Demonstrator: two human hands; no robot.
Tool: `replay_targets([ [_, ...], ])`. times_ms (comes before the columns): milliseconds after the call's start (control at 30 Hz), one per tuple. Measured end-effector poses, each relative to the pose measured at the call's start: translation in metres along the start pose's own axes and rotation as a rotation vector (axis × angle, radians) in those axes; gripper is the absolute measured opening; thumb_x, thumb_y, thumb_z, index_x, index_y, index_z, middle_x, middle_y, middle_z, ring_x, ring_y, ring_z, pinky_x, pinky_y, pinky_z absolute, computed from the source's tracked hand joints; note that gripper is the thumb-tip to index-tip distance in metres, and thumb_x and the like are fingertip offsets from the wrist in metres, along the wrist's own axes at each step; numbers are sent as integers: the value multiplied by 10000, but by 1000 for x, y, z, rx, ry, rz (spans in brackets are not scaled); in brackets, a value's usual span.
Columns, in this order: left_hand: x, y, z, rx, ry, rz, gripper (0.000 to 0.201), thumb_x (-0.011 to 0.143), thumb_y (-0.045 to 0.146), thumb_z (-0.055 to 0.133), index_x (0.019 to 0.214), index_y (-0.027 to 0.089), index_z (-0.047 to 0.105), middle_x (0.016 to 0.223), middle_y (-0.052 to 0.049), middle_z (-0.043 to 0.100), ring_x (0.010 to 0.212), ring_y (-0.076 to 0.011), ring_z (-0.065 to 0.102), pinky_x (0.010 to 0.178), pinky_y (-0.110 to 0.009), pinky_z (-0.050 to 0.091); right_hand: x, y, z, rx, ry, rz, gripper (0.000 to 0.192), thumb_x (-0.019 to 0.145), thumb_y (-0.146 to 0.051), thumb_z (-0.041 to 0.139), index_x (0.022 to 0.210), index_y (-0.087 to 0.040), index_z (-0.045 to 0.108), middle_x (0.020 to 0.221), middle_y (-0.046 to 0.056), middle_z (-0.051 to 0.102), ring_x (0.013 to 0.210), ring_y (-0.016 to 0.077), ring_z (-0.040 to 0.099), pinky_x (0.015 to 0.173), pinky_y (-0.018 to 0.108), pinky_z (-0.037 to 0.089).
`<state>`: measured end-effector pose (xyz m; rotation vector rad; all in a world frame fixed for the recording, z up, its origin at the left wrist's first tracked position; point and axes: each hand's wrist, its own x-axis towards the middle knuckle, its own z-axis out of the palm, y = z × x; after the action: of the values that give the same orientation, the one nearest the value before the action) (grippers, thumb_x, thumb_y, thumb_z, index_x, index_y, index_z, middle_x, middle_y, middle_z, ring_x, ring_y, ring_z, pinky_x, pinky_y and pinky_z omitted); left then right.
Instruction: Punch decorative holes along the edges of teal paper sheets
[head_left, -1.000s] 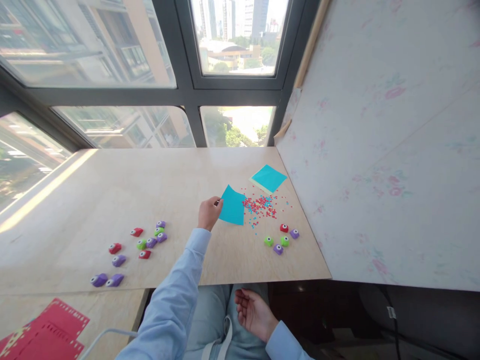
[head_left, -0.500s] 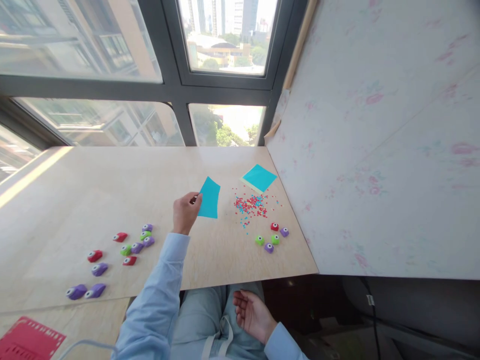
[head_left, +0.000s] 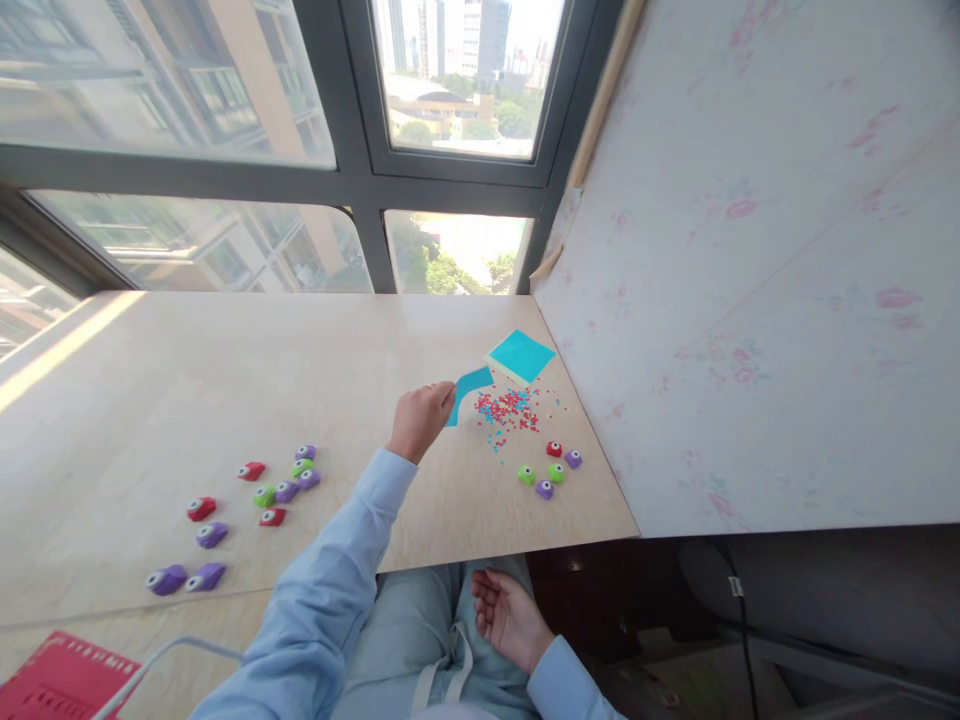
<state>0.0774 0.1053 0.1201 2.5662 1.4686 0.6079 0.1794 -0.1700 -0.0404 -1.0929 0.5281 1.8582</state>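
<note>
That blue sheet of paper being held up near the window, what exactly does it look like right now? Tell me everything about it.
The blue sheet is thin, plain turquoise paper with no print visible. The left hand pinches its near left edge, holding it above the wooden table rather than flat on it. It is seen almost edge-on and curves, so it looks like a narrow bent strip. Its far end reaches toward the blue paper pad, above the scattered red and blue paper bits. Whether it touches the pad cannot be told.
</note>
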Motion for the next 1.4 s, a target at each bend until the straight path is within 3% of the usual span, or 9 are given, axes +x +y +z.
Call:
replay_targets([
  [167,-3,-16,-3,-191,183,-175,312,902,351,480,864,166,728,717,-81,709,649,-171,623,617,-255,382,2,2,6,-27,19,-29,142,836,-231,650,838,-92,678,638,31,698,468,93,609,450,188,432],
  [300,-16,-52,-5,-352,298,-372,318,851,395,517,843,155,725,651,-49,679,582,-153,604,595,-246,415,0,4,8,-13,34,-52,153,855,-221,618,844,-81,679,640,34,700,462,92,605,442,192,437],
  [433,-26,-92,-7,-497,249,-565,326,792,441,548,806,161,715,537,5,601,444,-133,546,504,-242,430,-3,4,9,-22,47,-54,158,862,-223,611,838,-85,685,640,35,699,466,92,603,441,192,435],
  [567,-25,-109,-5,-570,217,-647,326,737,442,581,788,147,713,532,13,582,436,-137,547,445,-235,442,-1,3,13,-31,59,-47,172,869,-222,603,827,-79,688,641,40,693,467,95,597,446,200,427],
  [800,-3,-97,13,-618,81,-557,292,739,411,578,749,147,702,527,13,566,439,-133,547,426,-225,435,7,3,13,-45,39,-55,142,816,-231,669,817,-91,692,661,44,699,483,93,593,461,196,420],
  [1000,14,-45,44,-684,-20,-408,264,774,378,557,712,160,694,514,20,555,424,-116,536,451,-224,420,10,3,13,-48,18,-49,147,782,-247,706,822,-107,685,676,38,705,493,90,601,462,188,423],
  [1100,16,-26,48,-711,-28,-386,288,789,396,544,723,159,693,500,25,528,430,-119,534,427,-217,395,9,2,12,-36,20,-47,151,815,-245,670,828,-96,690,670,43,705,489,93,602,460,193,422],
  [1200,12,-27,40,-719,9,-390,299,792,405,543,725,156,694,482,27,510,424,-122,524,414,-219,374,8,1,10,-19,20,-47,173,838,-244,645,843,-79,700,676,58,707,488,99,601,463,201,418],
  [1400,6,-50,18,-629,103,-429,325,790,440,549,741,159,705,483,21,545,424,-120,509,440,-226,371,10,1,8,-35,-10,-40,161,807,-248,682,843,-92,702,694,58,713,503,102,607,471,200,424],
])
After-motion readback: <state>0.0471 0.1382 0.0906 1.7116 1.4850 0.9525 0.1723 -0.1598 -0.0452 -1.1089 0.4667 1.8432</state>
